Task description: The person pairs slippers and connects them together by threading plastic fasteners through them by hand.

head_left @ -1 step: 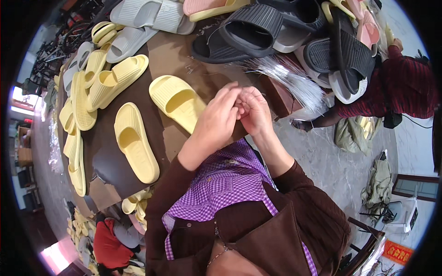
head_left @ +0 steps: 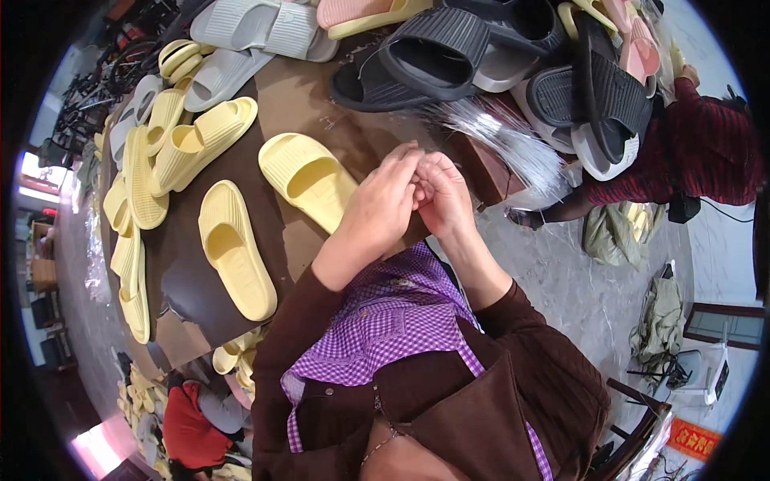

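My left hand (head_left: 375, 207) and my right hand (head_left: 446, 196) meet above the near edge of the brown table (head_left: 180, 264). Their fingers are curled and pressed together at the tips. Whatever lies between them, if anything, is hidden or too small to make out. Just left of my left hand, and partly covered by it, lies a yellow slipper (head_left: 309, 172). Its likely mate, another yellow slipper (head_left: 239, 252), rests farther left with its sole down. Beyond my right hand is a bundle of thin clear plastic strands (head_left: 513, 140).
Black slippers (head_left: 437, 52), grey slippers (head_left: 265, 28) and a pink slipper (head_left: 361, 12) crowd the far side. Several yellow slippers (head_left: 192, 148) line the left edge. One person in dark red (head_left: 698, 152) works at the right; another in red (head_left: 192, 429) bends at lower left.
Almost nothing differs. My fingers have shifted very slightly against each other, and the view has moved a touch.
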The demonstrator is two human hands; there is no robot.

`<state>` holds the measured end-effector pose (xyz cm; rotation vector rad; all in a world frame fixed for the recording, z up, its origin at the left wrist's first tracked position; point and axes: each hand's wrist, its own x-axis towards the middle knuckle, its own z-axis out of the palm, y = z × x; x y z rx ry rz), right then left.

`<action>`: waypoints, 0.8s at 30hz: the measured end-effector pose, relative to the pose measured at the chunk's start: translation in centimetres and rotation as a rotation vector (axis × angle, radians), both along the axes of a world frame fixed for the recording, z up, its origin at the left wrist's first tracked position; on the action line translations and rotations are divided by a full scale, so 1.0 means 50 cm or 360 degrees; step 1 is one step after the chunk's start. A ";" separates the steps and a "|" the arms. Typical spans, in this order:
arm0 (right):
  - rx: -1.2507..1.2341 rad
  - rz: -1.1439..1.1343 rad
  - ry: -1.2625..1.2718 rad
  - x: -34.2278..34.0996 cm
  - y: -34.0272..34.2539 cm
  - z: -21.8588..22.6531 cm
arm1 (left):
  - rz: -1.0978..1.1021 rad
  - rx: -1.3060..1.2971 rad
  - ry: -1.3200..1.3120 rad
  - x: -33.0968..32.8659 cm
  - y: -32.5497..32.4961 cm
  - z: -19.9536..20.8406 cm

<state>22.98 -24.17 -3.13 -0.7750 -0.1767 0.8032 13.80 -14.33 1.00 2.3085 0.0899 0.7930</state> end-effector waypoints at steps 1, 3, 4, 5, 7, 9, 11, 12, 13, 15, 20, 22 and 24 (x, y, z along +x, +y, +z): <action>-0.0005 -0.0007 -0.0068 -0.001 -0.005 -0.004 | -0.0033 0.0158 -0.0040 0.016 -0.002 0.001; -0.0006 -0.0016 -0.0135 0.005 -0.013 -0.005 | -0.0018 0.0111 0.0051 0.024 -0.005 0.001; -0.0026 -0.0013 -0.0126 0.012 -0.016 -0.002 | 0.0009 0.0059 0.0143 0.026 -0.005 0.005; -0.0048 -0.0022 -0.0114 0.021 -0.020 -0.001 | 0.0024 0.0008 0.0238 0.030 -0.005 0.006; -0.0066 -0.0034 -0.0098 0.033 -0.026 0.004 | 0.0011 0.0080 0.0221 0.022 0.001 -0.001; -0.0071 -0.0009 -0.0033 0.040 -0.031 0.014 | 0.0013 0.0211 0.0178 0.003 0.005 -0.009; -0.0076 0.0005 0.0003 0.052 -0.033 0.012 | 0.0034 0.0192 0.0164 -0.018 -0.003 0.000; -0.0032 -0.0006 0.0108 0.064 -0.032 0.011 | 0.0060 0.0172 0.0144 -0.032 -0.008 0.009; 0.0011 -0.0017 0.0213 0.076 -0.029 0.009 | 0.0088 0.0151 0.0124 -0.043 -0.012 0.013; 0.0050 -0.0016 0.0316 0.086 -0.021 0.006 | 0.0123 0.0154 0.0147 -0.066 -0.013 0.013; 0.0151 -0.0108 0.0385 0.090 -0.003 0.006 | 0.0300 0.0085 0.0211 -0.122 -0.004 0.014; 0.0188 -0.0135 0.0402 0.091 -0.001 0.006 | 0.0365 0.0043 0.0221 -0.140 0.004 0.011; 0.0202 -0.0103 0.0413 0.094 -0.005 0.005 | 0.0448 -0.0028 0.0206 -0.156 0.013 0.006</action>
